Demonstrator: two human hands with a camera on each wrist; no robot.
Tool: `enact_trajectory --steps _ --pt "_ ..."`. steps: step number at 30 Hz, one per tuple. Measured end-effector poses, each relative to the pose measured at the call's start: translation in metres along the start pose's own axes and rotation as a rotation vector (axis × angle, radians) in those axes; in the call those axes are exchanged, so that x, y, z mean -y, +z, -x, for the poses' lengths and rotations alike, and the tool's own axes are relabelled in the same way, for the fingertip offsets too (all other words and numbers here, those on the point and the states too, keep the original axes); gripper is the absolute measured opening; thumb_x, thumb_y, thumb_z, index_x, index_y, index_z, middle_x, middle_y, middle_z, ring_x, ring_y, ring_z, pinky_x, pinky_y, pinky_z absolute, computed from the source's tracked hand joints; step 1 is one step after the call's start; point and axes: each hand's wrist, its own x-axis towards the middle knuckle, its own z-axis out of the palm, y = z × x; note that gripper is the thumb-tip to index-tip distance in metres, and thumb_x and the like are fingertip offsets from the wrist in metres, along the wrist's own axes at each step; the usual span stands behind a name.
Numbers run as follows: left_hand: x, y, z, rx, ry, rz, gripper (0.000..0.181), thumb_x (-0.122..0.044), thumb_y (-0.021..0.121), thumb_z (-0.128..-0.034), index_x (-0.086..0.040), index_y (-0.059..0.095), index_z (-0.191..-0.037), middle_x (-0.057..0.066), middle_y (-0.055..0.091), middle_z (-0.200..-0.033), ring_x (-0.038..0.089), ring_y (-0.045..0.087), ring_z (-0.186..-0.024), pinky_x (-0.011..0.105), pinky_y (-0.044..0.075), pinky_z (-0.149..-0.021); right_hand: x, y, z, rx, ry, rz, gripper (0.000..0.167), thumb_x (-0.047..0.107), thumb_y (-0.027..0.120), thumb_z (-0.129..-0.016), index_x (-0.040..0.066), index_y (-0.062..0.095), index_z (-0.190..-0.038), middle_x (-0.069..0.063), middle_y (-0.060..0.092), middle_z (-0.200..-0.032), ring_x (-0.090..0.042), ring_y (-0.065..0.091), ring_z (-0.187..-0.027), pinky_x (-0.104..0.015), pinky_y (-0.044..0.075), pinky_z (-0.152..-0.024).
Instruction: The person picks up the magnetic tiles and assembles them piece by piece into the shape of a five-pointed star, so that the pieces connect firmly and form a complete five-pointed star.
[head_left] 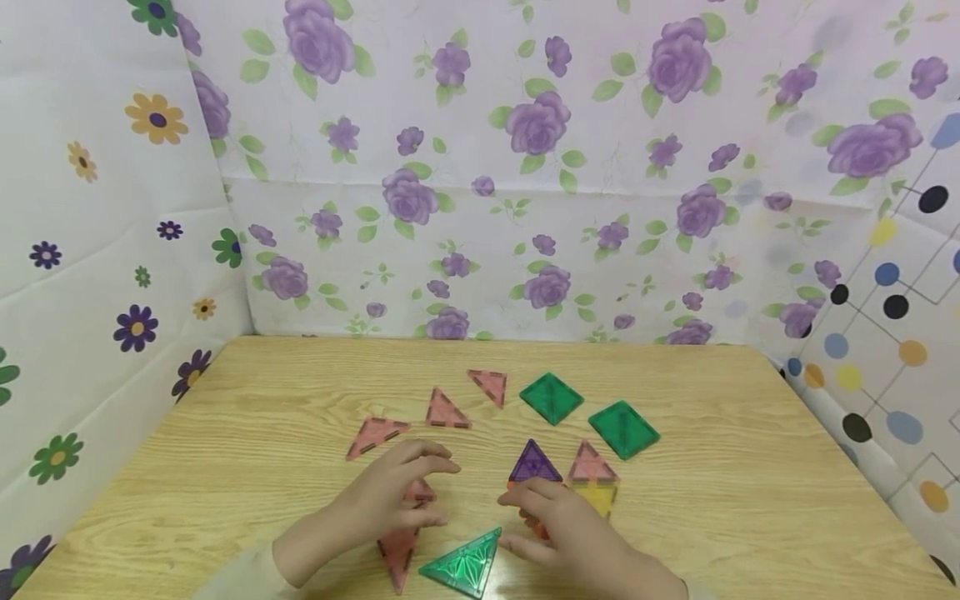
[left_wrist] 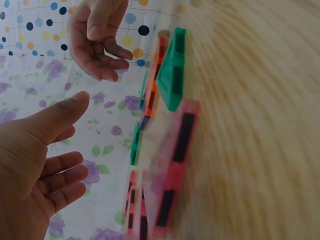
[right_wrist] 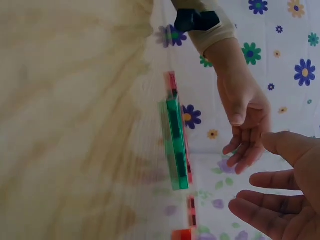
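Observation:
My left hand [head_left: 382,496] hovers over the table with loosely bent fingers and nothing in them. Beneath it lie pink triangle tiles [head_left: 399,557], partly hidden by the hand. My right hand [head_left: 577,529] is held above an orange tile [head_left: 534,523], mostly covered; in the left wrist view its fingers are relaxed and hold nothing. Between the hands, a green translucent triangle tile [head_left: 467,565] lies flat near the front. A purple triangle tile [head_left: 533,463] adjoins the orange one. Beside it, a pink triangle tile [head_left: 591,463] meets a yellow tile [head_left: 601,497], partly behind the right hand.
Farther back, several pink triangle tiles [head_left: 446,412] lie spread in an arc on the wooden table [head_left: 315,379]. Two green diamond-shaped tiles [head_left: 552,398] sit to their right. Flowered and dotted cloths [head_left: 480,208] enclose the table at the back and sides.

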Motion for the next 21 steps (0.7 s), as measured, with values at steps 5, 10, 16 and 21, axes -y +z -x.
enact_trajectory --steps 5,10,16,21 --pt "0.007 0.001 0.011 0.073 0.004 0.025 0.05 -0.031 0.082 -0.0732 -0.014 0.065 -0.117 0.006 0.06 -0.122 0.021 0.057 -0.109 0.038 0.055 -0.089 0.001 0.007 0.002 0.086 -0.009 -0.058 0.036 0.036 0.06 -0.094 0.009 0.064 -0.117 -0.006 0.063 -0.115 -0.008 0.064 -0.087 -0.016 0.053 -0.071" --pt "0.013 0.003 0.021 0.095 0.067 0.014 0.055 -0.038 0.08 -0.073 -0.016 0.063 -0.12 0.003 0.059 -0.122 0.016 0.057 -0.109 0.036 0.053 -0.091 0.004 0.015 0.003 0.106 -0.035 -0.036 0.036 0.039 0.059 -0.095 0.01 0.065 -0.116 0.0 0.063 -0.108 -0.008 0.061 -0.094 -0.019 0.053 -0.076" --pt "0.015 0.003 0.033 0.116 0.08 0.046 0.057 -0.041 0.079 -0.0737 -0.015 0.062 -0.122 -0.001 0.056 -0.123 0.015 0.055 -0.11 0.031 0.053 -0.089 0.006 0.027 0.005 0.055 -0.086 0.022 0.031 0.038 0.061 -0.094 0.011 0.068 -0.109 0.003 0.062 -0.103 -0.004 0.058 -0.092 -0.017 0.052 -0.076" --pt "0.015 0.001 0.043 0.13 0.086 0.053 0.063 -0.051 0.073 -0.0737 -0.013 0.062 -0.122 -0.002 0.055 -0.126 0.015 0.054 -0.112 0.028 0.053 -0.089 0.006 0.038 0.007 0.025 -0.146 0.14 0.035 0.044 0.06 -0.093 0.013 0.069 -0.108 0.004 0.063 -0.101 -0.005 0.057 -0.091 -0.015 0.05 -0.075"
